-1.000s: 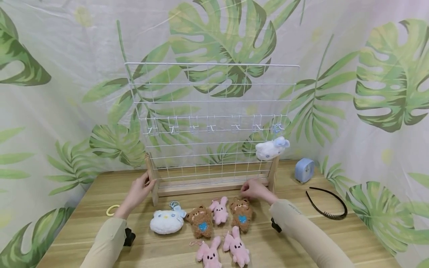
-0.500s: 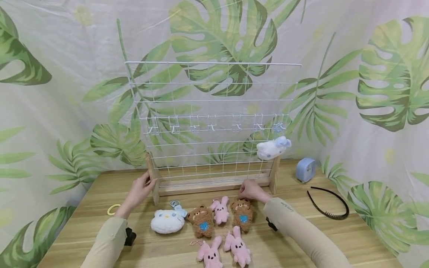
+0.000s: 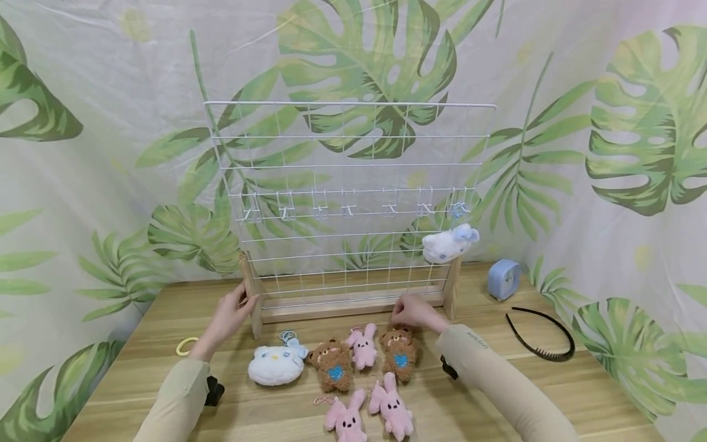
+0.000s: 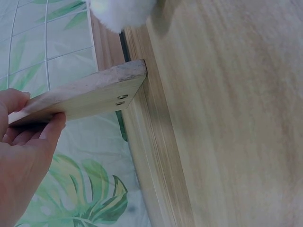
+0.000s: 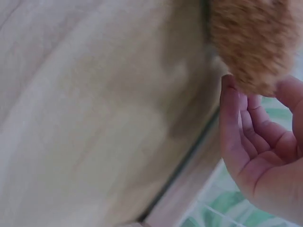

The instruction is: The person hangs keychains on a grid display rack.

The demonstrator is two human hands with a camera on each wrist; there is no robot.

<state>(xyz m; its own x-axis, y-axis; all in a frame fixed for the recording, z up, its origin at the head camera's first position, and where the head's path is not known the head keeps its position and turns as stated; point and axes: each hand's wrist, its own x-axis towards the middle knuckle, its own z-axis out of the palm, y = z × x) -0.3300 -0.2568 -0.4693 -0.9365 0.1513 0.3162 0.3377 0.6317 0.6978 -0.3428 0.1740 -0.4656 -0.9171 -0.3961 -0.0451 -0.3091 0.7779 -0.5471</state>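
Observation:
My left hand grips the left wooden leg of the white wire grid rack. In the left wrist view the thumb and fingers lie on both faces of that leg. My right hand is at the head of a brown teddy bear plush, fingers curled, thumb and forefinger pinching at its top. Seen from the right wrist, the bear covers the exact pinch. A white plush with a blue bow hangs from the rack's rightmost hook.
Another white plush, a second bear and pink rabbit plushes lie before the rack. White hooks line one grid bar. A blue clock and a black headband are at right, a yellow ring at left.
My right hand has shifted slightly left above the bear's head, then stayed there. The left hand keeps its grip on the rack leg, and the plushes lie as before.

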